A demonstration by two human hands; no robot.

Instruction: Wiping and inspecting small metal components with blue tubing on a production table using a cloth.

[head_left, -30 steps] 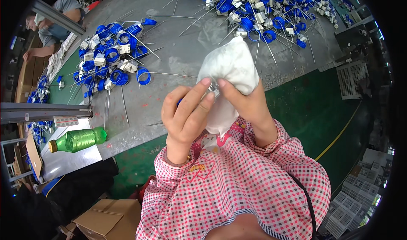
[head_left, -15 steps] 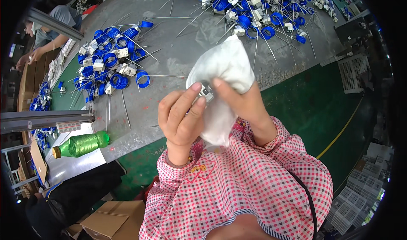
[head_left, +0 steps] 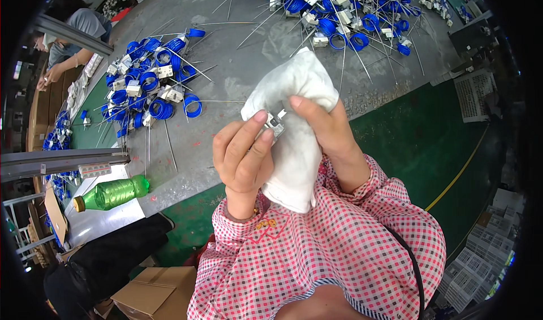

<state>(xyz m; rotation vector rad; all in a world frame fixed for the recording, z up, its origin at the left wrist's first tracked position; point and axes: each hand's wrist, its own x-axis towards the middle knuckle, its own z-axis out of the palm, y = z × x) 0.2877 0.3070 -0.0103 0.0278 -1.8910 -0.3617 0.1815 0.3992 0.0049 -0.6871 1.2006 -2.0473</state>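
Between the fingertips of my left hand [head_left: 243,159] is a small pale block with metal parts [head_left: 276,125], resembling the housings of the capillary thermostats on the table. No blue coil shows on it; its lower part is hidden by my fingers. My right hand [head_left: 327,129] grips a white cloth [head_left: 294,164], which drapes over the back of the fingers and hangs down in front of my chest. The right thumb lies on the cloth just right of the block, slightly apart from it.
A pile of blue-coiled thermostats [head_left: 148,81] lies left on the grey table [head_left: 226,65], a larger pile [head_left: 339,14] at the far side. Their thin metal rods stick out. A green bottle [head_left: 116,194] lies on its side, above a cardboard box [head_left: 150,294]. A co-worker [head_left: 79,37] is far left.
My right thumb has drawn slightly up and away from the block, and the cloth has shifted, hanging lower. The left hand stays nearly in place. The co-worker's hands have moved.
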